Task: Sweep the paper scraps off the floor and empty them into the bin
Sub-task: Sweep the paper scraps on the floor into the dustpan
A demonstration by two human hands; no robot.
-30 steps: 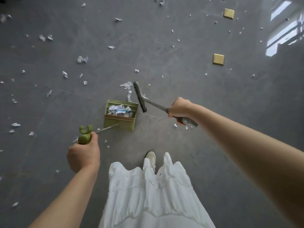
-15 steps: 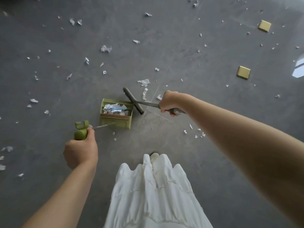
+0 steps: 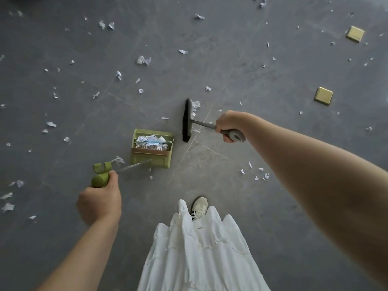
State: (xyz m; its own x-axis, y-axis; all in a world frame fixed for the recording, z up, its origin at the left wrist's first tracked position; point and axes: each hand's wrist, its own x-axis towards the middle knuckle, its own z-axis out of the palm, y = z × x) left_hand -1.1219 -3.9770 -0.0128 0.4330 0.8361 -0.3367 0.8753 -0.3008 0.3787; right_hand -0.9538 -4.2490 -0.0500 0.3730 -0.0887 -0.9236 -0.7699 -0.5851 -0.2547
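Observation:
A green long-handled dustpan [image 3: 151,160] stands on the grey floor, with crumpled paper scraps [image 3: 151,141] inside it. My left hand [image 3: 98,203] grips the green top of its handle [image 3: 100,180]. My right hand [image 3: 227,126] holds the grey handle of a broom. The broom's black-bristled head [image 3: 186,120] stands just right of the dustpan, apart from it, with a few scraps [image 3: 196,105] against its far side. White paper scraps [image 3: 143,60] lie scattered over the floor, several at the left and a small cluster [image 3: 260,175] under my right forearm.
Two square brass floor plates [image 3: 323,95] [image 3: 355,34] sit in the floor at the right. My white skirt [image 3: 199,255] and one pale shoe [image 3: 199,206] fill the bottom centre. No bin is in view.
The broom head has swung from slanted beside the dustpan's mouth to nearly upright and a little further right. The view has shifted, so the floor and scraps sit lower and more to the right.

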